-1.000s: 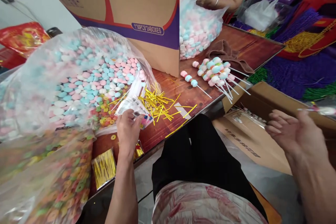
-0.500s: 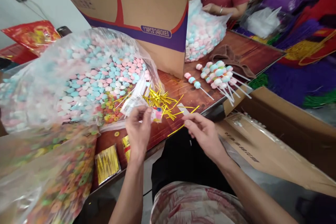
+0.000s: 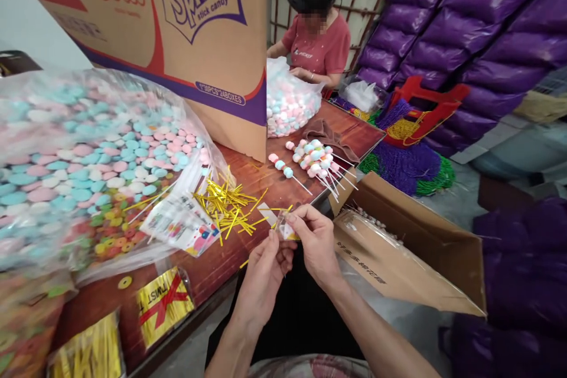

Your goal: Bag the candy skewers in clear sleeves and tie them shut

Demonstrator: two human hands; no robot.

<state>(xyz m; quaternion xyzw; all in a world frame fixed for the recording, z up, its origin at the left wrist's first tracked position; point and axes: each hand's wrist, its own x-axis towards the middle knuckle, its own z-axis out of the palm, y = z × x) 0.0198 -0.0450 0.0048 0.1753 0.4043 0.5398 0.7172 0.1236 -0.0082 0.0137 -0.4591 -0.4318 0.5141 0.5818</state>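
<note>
Both hands now meet at the surface edge on one small clear bag (image 3: 287,230) with a printed strip. A second ago the left hand was alone at the stack of flat bags and the right hand was out over the carton; half a second ago the left had lifted one bag off the stack and the right was coming in. So: one bag singled out and now gripped from two sides.

Left hand (image 3: 266,269) is below it, fingers narrow and pinched on the bag's lower edge. Right hand (image 3: 312,239) is above, thumb and forefinger closed on its top. The bag hangs just off the surface (image 3: 283,189), over the person's lap. Whether its mouth is open I can't tell, too small.

Just left of the hands: loose pile of gold twist ties (image 3: 225,207), then the remaining stack of flat bags (image 3: 186,227). Behind those, a large clear sack of pastel candy discs (image 3: 88,147) with coloured rings spilling at its front. Near edge: packs of twist ties (image 3: 163,304).

Further back on the surface: finished candy skewers (image 3: 312,156) in a heap. Right of the hands, an open carton (image 3: 411,254) with a plastic liner. A co-worker in a red shirt (image 3: 319,50) sits at the far end with another candy sack.
</note>
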